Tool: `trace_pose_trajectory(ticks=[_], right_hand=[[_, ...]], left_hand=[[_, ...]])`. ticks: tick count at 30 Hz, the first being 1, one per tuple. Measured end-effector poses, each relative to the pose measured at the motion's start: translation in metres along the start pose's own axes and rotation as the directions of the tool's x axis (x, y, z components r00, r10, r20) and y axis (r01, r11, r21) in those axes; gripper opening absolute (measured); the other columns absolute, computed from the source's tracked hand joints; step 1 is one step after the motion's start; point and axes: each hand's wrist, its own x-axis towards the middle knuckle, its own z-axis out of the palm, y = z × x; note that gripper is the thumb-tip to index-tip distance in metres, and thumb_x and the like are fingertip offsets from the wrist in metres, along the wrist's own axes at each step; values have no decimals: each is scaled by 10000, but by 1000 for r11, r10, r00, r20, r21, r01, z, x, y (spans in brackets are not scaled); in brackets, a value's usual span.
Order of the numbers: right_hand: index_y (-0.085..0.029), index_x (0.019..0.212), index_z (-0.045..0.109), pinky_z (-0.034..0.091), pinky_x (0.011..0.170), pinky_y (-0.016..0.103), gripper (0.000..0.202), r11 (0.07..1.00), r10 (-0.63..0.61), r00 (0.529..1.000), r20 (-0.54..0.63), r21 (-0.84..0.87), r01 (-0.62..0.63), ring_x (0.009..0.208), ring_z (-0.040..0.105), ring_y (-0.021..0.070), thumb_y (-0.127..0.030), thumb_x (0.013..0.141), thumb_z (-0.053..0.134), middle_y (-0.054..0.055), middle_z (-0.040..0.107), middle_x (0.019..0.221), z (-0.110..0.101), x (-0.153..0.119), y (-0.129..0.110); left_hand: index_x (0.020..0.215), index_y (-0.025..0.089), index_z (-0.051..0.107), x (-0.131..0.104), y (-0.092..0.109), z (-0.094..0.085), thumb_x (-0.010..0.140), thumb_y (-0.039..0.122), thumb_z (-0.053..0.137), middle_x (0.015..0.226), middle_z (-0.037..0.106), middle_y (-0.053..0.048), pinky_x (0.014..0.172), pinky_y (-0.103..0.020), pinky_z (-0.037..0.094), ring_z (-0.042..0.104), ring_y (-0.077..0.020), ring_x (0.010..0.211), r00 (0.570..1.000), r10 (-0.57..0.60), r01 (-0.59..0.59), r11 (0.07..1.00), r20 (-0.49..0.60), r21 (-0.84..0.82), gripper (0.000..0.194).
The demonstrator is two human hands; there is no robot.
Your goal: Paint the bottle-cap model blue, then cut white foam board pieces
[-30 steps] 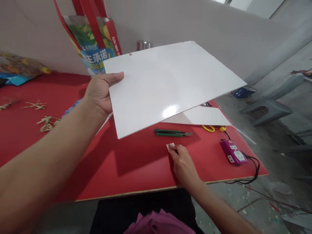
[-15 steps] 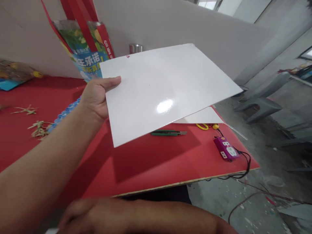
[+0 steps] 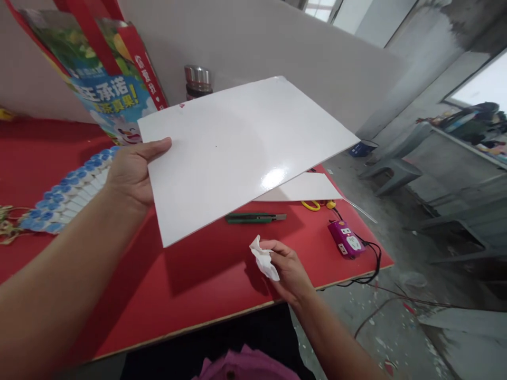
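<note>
My left hand [image 3: 132, 171] grips a glossy white board [image 3: 237, 153] by its left edge, thumb on top, holding it tilted above the red table [image 3: 214, 279]. A small red mark shows near the board's far left corner. In my right hand [image 3: 289, 266] is a crumpled white tissue [image 3: 264, 258], pinched between the fingers just above the table, apart from the board. Below the board's near edge lies a green utility knife [image 3: 255, 218] with its blade out. Another white sheet [image 3: 312, 186] rests on the table, partly hidden by the held board.
A purple power socket [image 3: 345, 238] with black cords sits near the right edge, by yellow scissor handles [image 3: 310, 205]. At the left are a blue-and-white flower strip [image 3: 75, 190] and a printed bag [image 3: 106, 95]. A metal flask [image 3: 198, 79] stands behind the board.
My right hand has swung from the lower left to over the table, and the tissue now shows in it. The board is still held by my left hand; the view has shifted right.
</note>
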Motion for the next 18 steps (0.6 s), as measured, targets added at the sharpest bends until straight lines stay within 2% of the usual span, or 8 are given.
trace_pose_trajectory(ticks=[2,4,7,8,10,12,14,18], right_hand=[[-226,955,815,597,760,311,154,930,-213,976,36,-298,214,899,712,185,-265,933,668,71,722,1039,-10,4,-5],[-217,1157,787,586,975,394,272,685,-358,908,220,-599,415,1154,684,233,-212,972,588,115,688,1234,-21,0,-12],[-161,1438,626,512,1116,472,442,186,-330,804,495,-801,569,1312,595,280,-156,1004,545,174,634,1403,-29,-11,-16],[-154,1467,596,513,1101,474,454,52,-300,796,526,-824,564,1303,589,288,-147,1017,531,176,640,1406,-29,-13,-16],[-158,1463,593,517,1041,469,436,-129,-262,811,524,-852,508,1245,592,297,-133,1040,494,167,662,1385,-25,-9,-15],[-152,1414,624,517,981,460,401,-216,-232,839,492,-867,449,1149,599,295,-121,1044,475,163,675,1348,-17,6,-13],[-127,1335,663,516,936,448,354,-255,-232,852,468,-875,411,1054,588,290,-110,1039,469,170,678,1285,-8,26,-11],[-93,1265,676,513,915,418,333,-250,-306,844,440,-893,375,1000,550,281,-59,1017,456,191,636,1222,7,60,-4]], left_hand=[[1282,62,675,1,-1,1,801,6,608,1001,835,-117,1117,-559,577,778,-327,1117,1000,11,-11,1000,-4,8,490],[1277,65,680,3,0,1,799,4,613,996,835,-106,1123,-552,575,774,-325,1128,999,39,-39,999,-8,11,487],[1290,72,675,5,6,1,809,15,620,1035,835,-93,1156,-541,550,751,-320,1182,996,87,-87,996,15,3,488],[1303,80,667,5,9,1,811,14,618,1060,834,-85,1173,-530,536,738,-312,1211,994,104,-104,995,24,1,499],[1343,111,641,6,15,2,823,10,603,1133,825,-63,1209,-510,501,704,-289,1272,990,134,-134,991,49,-9,531],[1378,142,613,7,19,3,851,9,570,1213,806,-45,1230,-516,468,675,-276,1315,984,157,-156,988,81,-18,546],[1394,146,596,8,22,4,873,16,537,1272,785,-47,1231,-548,448,660,-283,1332,980,165,-165,986,111,-17,540],[1395,119,588,8,22,1,864,24,532,1292,771,-69,1192,-635,445,662,-330,1323,980,160,-159,987,117,-12,542]])
